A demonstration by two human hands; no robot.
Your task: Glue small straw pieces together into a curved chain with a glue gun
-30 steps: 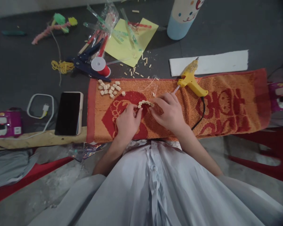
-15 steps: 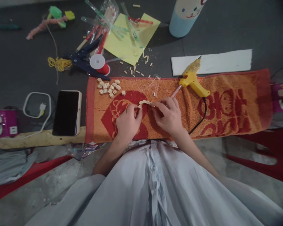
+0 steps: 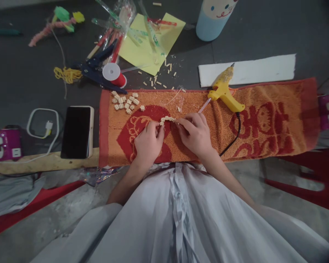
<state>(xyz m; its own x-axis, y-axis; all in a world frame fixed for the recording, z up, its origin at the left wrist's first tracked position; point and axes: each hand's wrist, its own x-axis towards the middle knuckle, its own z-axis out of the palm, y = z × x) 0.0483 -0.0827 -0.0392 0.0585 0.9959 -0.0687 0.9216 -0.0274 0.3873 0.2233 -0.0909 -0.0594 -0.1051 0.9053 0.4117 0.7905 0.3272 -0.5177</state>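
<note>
I note the right hand [image 3: 195,132] has tucked in, it and the left hand [image 3: 149,140] pinching the chain [image 3: 168,118], likely steadier, between the towel's [image 3: 297,120] edges.

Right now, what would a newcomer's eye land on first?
Likely the long orange terry towel with red patterns, along the near edge of the dark table. Right of its centre lies a yellow plastic glue gun, reaching over a white strip. Left of that, the left hand and right hand hold a pale, knobbly curved chain.
</note>
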